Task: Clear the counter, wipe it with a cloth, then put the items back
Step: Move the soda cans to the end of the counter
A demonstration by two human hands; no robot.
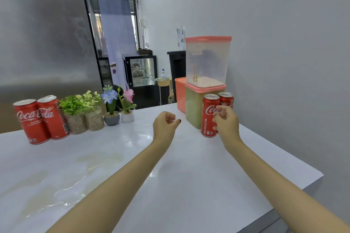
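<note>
Red "RECYCLE ME" Coca-Cola can [208, 121], right hand [226, 121] curled against it, perhaps gripping; left hand [165, 123] slack, empty.

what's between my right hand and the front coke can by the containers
Nothing visible: the right hand is right at the front can, overlapping its right edge in this view; whether it touches is unclear.
</note>
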